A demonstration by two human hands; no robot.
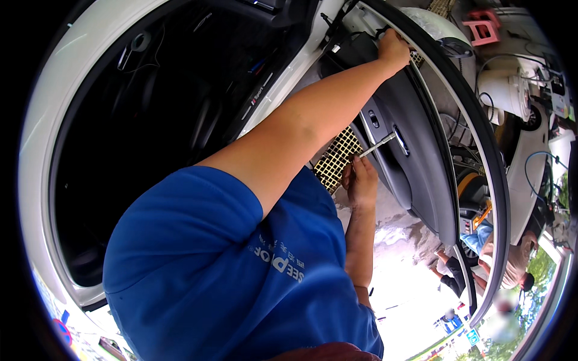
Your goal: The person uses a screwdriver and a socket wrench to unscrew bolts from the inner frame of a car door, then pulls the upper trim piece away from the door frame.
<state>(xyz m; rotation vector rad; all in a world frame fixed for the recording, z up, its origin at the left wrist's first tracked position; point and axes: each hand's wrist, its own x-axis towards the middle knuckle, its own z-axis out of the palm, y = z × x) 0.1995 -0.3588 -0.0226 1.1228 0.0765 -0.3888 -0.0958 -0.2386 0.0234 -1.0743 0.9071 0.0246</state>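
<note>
My left hand (394, 51) reaches across to the front upper corner of an open car door, by the side mirror. Its fingers are curled over the edge of the dark door panel (424, 180); their tips are hidden. Lower down, my right hand (361, 177) is closed around the near end of a slim silver rod-shaped tool (378, 144). The hand hides the tool's grip. Its far, thicker end meets the panel by the inner door handle (401, 142). A window switch (374, 118) sits in the panel beside the tool.
The dark cabin and door sill (256, 99) lie to my left. Beyond the door frame (500, 180) are the white mirror (430, 27), a red stool (483, 29) and a white bucket (509, 90). A yellow floor grating (337, 159) lies below. Another person (512, 259) is at lower right.
</note>
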